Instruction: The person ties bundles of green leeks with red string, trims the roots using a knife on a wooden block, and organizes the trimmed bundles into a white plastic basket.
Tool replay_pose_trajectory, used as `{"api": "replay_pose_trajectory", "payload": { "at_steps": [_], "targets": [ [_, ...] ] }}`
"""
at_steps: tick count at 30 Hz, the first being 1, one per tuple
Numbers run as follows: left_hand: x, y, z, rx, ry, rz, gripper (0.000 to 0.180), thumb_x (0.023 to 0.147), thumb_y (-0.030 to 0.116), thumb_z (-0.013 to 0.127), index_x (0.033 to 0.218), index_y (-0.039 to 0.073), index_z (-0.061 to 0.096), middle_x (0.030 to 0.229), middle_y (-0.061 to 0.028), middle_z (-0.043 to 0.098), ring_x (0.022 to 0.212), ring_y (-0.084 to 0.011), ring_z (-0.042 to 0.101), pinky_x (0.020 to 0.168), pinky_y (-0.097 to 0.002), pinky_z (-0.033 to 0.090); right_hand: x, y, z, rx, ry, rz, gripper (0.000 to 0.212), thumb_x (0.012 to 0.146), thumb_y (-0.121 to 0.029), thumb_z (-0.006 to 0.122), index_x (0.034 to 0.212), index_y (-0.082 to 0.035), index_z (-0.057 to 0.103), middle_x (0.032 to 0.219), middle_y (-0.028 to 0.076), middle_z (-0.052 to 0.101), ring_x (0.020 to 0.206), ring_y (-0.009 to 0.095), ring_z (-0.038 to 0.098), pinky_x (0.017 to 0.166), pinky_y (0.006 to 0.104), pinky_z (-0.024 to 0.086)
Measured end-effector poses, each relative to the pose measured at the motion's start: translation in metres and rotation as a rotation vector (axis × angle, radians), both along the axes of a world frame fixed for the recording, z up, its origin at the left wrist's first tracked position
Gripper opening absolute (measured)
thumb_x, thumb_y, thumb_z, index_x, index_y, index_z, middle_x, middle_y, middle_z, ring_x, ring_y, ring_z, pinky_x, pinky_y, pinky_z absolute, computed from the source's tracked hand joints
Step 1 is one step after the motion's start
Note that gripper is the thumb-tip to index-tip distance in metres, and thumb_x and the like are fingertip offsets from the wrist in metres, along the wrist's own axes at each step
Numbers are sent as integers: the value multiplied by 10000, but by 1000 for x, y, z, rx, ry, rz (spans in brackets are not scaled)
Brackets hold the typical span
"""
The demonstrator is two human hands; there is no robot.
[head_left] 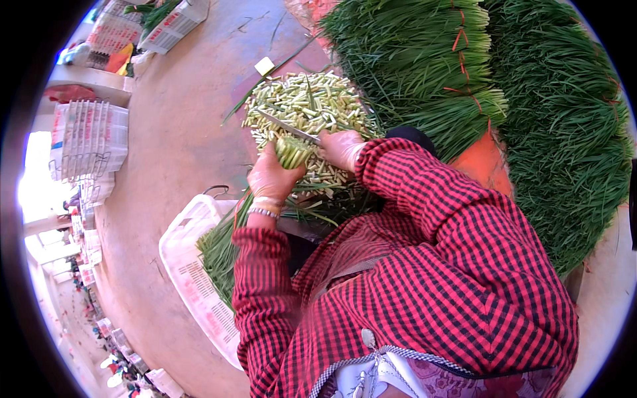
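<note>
At the far left, white crates (pixel 89 136) stand stacked against the side, an arrangement that probably leaves the floor (pixel 159 132) free for working. Nearer the body, a pale open crate (pixel 182 265) sits beside the left forearm, and long green leaves (pixel 219 255) lie in it; its position appears to put it within short reach. The left hand (pixel 273 174) is closed firmly around a bundle of green stalks (pixel 292 152), with the pale stem ends projecting beyond the fingers, presumably to hold the ends level and the fingers behind the blade. A knife (pixel 286 126) extends obliquely past these ends, its tip directed away to the left; whether the edge touches the stalks cannot be determined. Beneath and beyond lies a heap of short cut stem pieces (pixel 308 99), directly below the knife, where pieces would naturally drop. The right hand (pixel 342 147) grips the knife at its handle end. Farther right, tied green bundles (pixel 411 53) lie in rows, stem ends aligned, probably for easy pickup; the orange sheet (pixel 488 162) below them likely protects them from the floor.
</note>
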State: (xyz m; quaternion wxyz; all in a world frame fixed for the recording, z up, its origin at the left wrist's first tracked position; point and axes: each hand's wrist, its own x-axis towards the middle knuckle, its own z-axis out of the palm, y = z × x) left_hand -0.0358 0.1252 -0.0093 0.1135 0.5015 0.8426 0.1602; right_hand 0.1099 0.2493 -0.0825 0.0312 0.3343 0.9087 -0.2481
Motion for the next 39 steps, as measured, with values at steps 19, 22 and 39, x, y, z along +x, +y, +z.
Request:
{"api": "replay_pose_trajectory", "payload": {
  "at_steps": [19, 22, 39],
  "targets": [
    [61, -165, -38, 426, -1066, 288, 327, 941, 92, 566, 1247, -14, 600, 1212, -101, 644, 1131, -218, 610, 977, -325, 476, 34, -65, 68, -1547, 624, -93, 456, 903, -367, 667, 1209, -32, 621, 1091, 67, 690, 913, 131, 672, 824, 266, 544],
    [63, -129, -37, 496, -1809, 585, 581, 957, 422, 578, 1357, 9, 492, 1263, -138, 602, 1106, -223, 607, 908, -348, 505, 38, -77, 86, -1213, 513, 69, 491, 886, -384, 688, 1205, -17, 619, 1111, 87, 686, 971, 140, 651, 875, 281, 516],
    [3, -149, 10, 1416, -1682, 18, 657, 929, 598, 488, 1360, 103, 519, 1352, -93, 562, 1181, -322, 554, 1010, -517, 455, 67, -102, 127, -257, 500, 426, 332, 923, -378, 621, 1069, -83, 666, 813, 124, 675, 776, 292, 673, 688, 415, 517]
  ]
}}
